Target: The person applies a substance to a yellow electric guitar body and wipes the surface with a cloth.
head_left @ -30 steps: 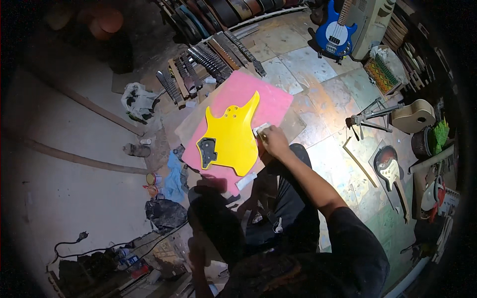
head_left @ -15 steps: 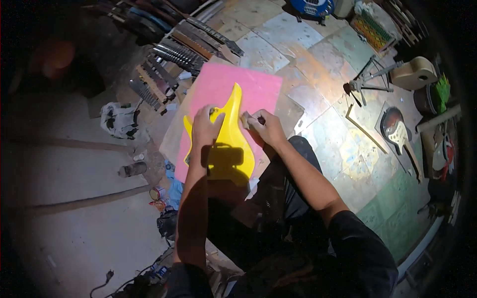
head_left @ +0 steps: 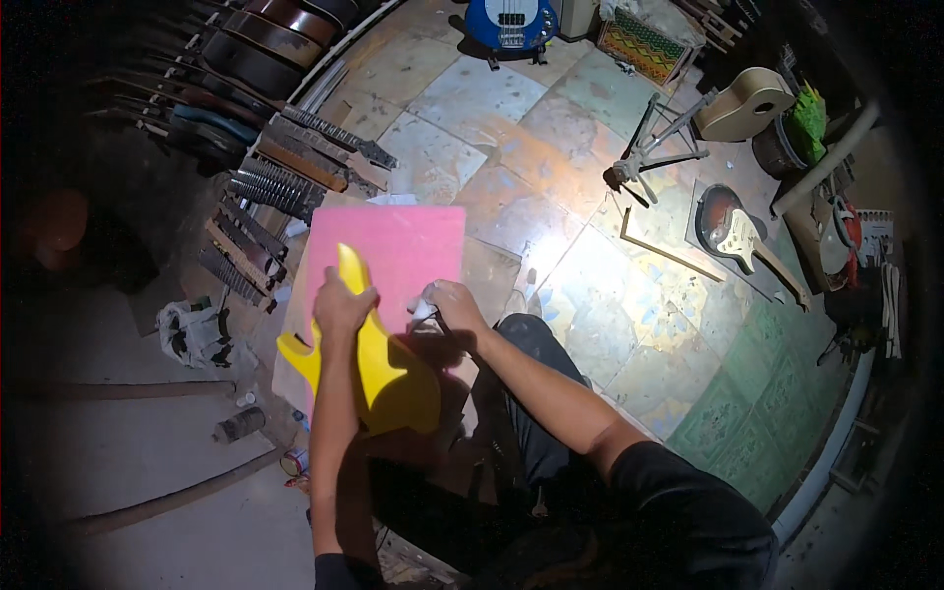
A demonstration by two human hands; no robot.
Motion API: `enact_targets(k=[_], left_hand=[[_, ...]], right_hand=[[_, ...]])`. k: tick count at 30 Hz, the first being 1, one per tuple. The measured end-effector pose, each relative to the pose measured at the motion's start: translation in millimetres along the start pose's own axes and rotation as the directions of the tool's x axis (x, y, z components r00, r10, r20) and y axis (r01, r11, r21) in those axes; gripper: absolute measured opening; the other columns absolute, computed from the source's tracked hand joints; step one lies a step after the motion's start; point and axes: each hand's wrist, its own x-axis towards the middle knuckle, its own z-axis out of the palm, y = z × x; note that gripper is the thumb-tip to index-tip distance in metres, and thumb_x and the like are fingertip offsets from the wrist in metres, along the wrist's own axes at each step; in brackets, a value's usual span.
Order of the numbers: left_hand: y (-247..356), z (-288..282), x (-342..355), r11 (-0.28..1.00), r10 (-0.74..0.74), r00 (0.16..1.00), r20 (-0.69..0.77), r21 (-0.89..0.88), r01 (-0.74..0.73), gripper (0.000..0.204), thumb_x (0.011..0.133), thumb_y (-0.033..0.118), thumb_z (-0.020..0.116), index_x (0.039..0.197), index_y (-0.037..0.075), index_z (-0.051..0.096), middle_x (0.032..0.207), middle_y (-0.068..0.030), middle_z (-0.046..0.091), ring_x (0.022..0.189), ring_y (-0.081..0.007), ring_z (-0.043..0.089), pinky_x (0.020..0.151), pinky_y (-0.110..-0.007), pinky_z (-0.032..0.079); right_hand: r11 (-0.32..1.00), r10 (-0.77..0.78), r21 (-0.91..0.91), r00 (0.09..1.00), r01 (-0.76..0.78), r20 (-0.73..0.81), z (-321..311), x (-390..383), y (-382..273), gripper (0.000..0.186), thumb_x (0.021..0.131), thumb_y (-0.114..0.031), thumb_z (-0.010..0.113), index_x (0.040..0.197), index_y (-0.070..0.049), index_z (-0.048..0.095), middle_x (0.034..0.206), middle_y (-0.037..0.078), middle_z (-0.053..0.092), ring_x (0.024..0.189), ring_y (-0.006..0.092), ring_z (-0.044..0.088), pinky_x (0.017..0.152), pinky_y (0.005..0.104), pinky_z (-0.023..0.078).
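A yellow electric guitar body point(head_left: 377, 359) lies tilted over a pink sheet point(head_left: 413, 241), with its long horn pointing away from me. My left hand point(head_left: 342, 305) grips it at the base of that horn, thumb on the right side and fingers on the left. The shorter horn sticks out beside my left wrist. To the right of the body, my right hand point(head_left: 457, 313) is closed around a small pale piece point(head_left: 424, 309), apart from the guitar body. Its exact kind is too small to make out. Shadow covers the body's lower end.
Guitar necks point(head_left: 278, 187) lie in a pile at the far left, near a row of guitar bodies point(head_left: 258, 59). A blue bass point(head_left: 511, 25) stands at the back. Rightward are a metal stand point(head_left: 654, 147), an acoustic body point(head_left: 747, 103), a sunburst guitar point(head_left: 726, 226) and an angled strip point(head_left: 669, 251).
The view has shifted, so the scene sits lower and further left. My left hand has moved onto the horn and the guitar body has turned. My right hand has come away from its edge.
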Motion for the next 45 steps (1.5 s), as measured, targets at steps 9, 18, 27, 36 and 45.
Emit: enact_targets(k=[9,18,27,36,45], left_hand=[[-111.1,-132.7,-73.7,0.867,0.050,0.999,-0.005,-0.497,-0.045,0.057,0.077,0.028,0.086,0.117,-0.004,0.059,0.096,-0.0154,0.070,0.082,-0.0246,0.066,0.077,-0.040,0.055],[-113.5,-144.4,-203.5,0.791,-0.259,0.844,-0.469,-0.605,-0.093,0.076,0.079,0.031,0.090,0.130,-0.009,0.052,0.115,-0.0242,0.067,0.099,-0.0290,0.066,0.091,-0.046,0.053],[-64.9,-119.8,-282.5,0.720,-0.303,0.758,-0.577,-0.660,-0.214,0.061,0.082,0.026,0.090,0.121,-0.008,0.059,0.113,-0.0216,0.069,0.100,-0.0310,0.067,0.090,-0.045,0.056],[-36.7,-118.6,-290.2,0.757,-0.156,0.787,-0.597,-0.584,-0.293,0.051,0.089,0.019,0.082,0.126,-0.005,0.057,0.119,-0.0181,0.067,0.104,-0.0289,0.065,0.093,-0.042,0.056],[-59.6,-103.6,-284.1,0.727,-0.107,0.755,-0.647,-0.569,-0.385,0.054,0.087,0.022,0.084,0.129,-0.002,0.059,0.120,-0.0186,0.069,0.105,-0.0282,0.066,0.094,-0.043,0.055]], right_hand=[[0.926,0.044,0.363,0.987,-0.098,0.154,1.5,-10.7,-0.9,0.014,0.099,-0.021,0.055,0.097,-0.008,0.060,0.078,0.009,0.064,0.067,0.0221,0.069,0.059,0.0375,0.060],[0.976,0.204,-0.109,0.970,-0.190,0.134,43.4,-144.4,-118.7,0.040,0.089,-0.024,0.068,0.122,-0.005,0.055,0.090,0.007,0.058,0.078,0.0184,0.059,0.069,0.0338,0.050],[0.809,-0.281,-0.416,0.895,0.416,0.347,120.0,-207.6,-54.7,0.045,0.093,-0.001,0.060,0.137,-0.003,0.055,0.145,0.019,0.047,0.127,0.0413,0.056,0.101,0.0458,0.050],[0.674,-0.316,-0.572,0.883,0.467,0.348,121.5,-201.5,-25.7,0.067,0.087,0.004,0.060,0.152,0.000,0.043,0.166,0.021,0.032,0.134,0.0443,0.052,0.108,0.0469,0.047],[0.506,-0.596,-0.412,0.653,0.757,0.467,146.7,-202.9,-43.9,0.078,0.081,0.005,0.063,0.155,-0.002,0.040,0.156,0.020,0.047,0.120,0.0436,0.059,0.097,0.0506,0.049]])
